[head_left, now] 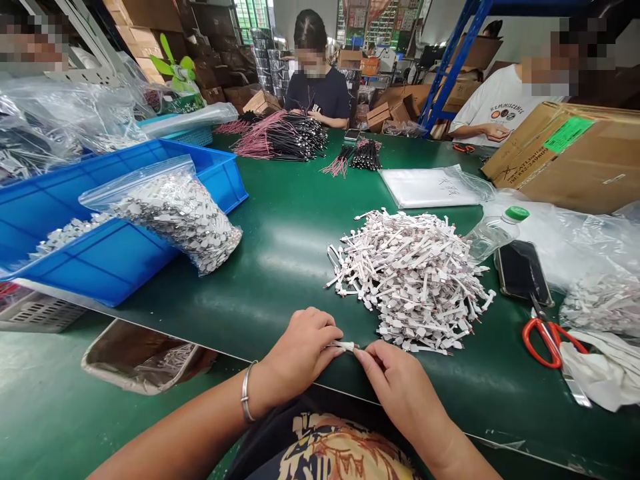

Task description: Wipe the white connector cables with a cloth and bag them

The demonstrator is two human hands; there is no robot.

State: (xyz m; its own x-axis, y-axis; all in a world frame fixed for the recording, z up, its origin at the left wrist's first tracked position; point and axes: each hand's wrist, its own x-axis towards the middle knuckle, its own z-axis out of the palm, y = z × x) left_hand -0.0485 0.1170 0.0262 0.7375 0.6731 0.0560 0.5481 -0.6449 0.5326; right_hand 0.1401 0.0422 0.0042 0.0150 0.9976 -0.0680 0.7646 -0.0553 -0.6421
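Evidently the short, narrow white piece with a reddish end (344,345) is small enough to need fingertips alone, so both hands meet on it, just over the near edge of the smooth green tabletop (285,233). Left thumb and forefinger pinch one end; right thumb and forefinger appear to pinch the other, though the exact contact is too small to tell. Holding it at both ends probably steadies it and keeps its middle in sight.

Just beyond the grip, toward the right, sits a loose heap of similar white pieces with reddish tips (417,277), likely kept there for easy reach. Farther left of the grip, a clear plastic bag packed with white parts (183,213) leans across the rim of a long blue plastic bin (125,267), which seems to prop it. Well to the grip's right lie red-handled metal scissors (543,343), apparently set aside.

As for pose, the left hand (303,350) comes in palm down with knuckles raised, its wrist in a silver bangle (245,392); the right hand (400,373) slants in opposite, thumb uppermost, fingers curled beneath.
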